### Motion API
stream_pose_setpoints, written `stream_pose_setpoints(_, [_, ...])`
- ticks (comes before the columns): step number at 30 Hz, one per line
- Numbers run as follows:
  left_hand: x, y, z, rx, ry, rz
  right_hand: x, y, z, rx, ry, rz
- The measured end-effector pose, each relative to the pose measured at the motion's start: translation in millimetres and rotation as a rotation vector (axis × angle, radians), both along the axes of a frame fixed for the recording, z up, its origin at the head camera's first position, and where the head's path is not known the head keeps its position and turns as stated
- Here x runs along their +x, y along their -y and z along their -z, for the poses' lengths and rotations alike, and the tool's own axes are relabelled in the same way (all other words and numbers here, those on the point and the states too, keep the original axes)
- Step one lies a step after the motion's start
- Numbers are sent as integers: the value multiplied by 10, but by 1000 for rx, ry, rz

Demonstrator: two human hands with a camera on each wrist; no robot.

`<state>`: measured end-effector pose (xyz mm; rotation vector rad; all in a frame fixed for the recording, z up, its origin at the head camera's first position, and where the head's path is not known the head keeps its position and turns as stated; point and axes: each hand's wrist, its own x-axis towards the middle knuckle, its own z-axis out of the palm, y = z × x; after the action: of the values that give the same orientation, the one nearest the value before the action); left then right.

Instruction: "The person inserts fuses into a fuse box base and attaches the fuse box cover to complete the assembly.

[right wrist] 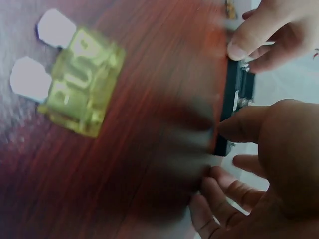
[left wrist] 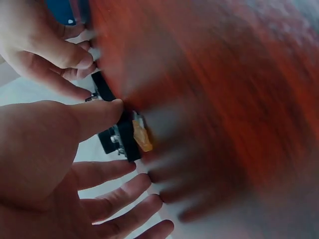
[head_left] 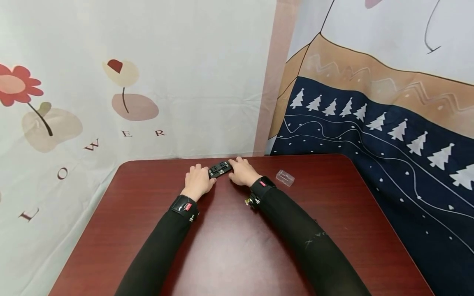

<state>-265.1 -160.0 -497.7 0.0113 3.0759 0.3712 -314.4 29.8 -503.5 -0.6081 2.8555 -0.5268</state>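
Handling: the small black rectangular plastic block with metal contacts [head_left: 220, 169] looks light and rigid; judged from its size it would slide easily on the polished top. Its short ends, where the fingers already sit, seem the safest place to take hold; the metal parts and a small amber piece on one side look the more delicate spots.
Look: black, flat, oblong, with pale square marks on its upper face in the head view; the left wrist view [left wrist: 125, 137] shows silver screws or clips and an amber insert; the right wrist view [right wrist: 234, 107] shows it edge-on, thin and dark.
Place: on the dark red-brown wooden table [head_left: 237, 246], near the table's far edge, about midway along it.
Left hand [head_left: 198, 181]: at the block's left end, thumb tip [left wrist: 112, 107] pressed against it, the other fingers loosely spread below.
Right hand [head_left: 241, 172]: at the block's right end, thumb and fingers pinching it.
Sleeves: black, with a black wrist band on each arm.
Clear plastic case [head_left: 284, 177]: lying right of the block, apart from it, just beyond the right hand.
Yellow translucent blade fuse [right wrist: 79, 82]: blurred, close to the right wrist camera; where it lies relative to the block I cannot tell.
Backdrop: printed cloth hangings behind the table.
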Motion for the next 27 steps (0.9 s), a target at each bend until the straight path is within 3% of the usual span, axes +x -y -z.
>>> stream_pose_setpoints(6, [-20,16,42,-25,-10,81,-39,15,71,35,14,-1])
stream_pose_setpoints(10, [-22,21,5,-73,-23,157,-78,9,104,47,-1,-15])
stream_pose_setpoints(18, [-15,61,-91,-106,-78,229,-69,-87,25,46,-66,-90])
stream_pose_setpoints(21, [62,80,-116,-118,-111,266,36,-165,-11,45,-120,-128])
stream_pose_setpoints(27, [330,95,-244,-121,-195,368,344,-360,-198,-19,-204,-171])
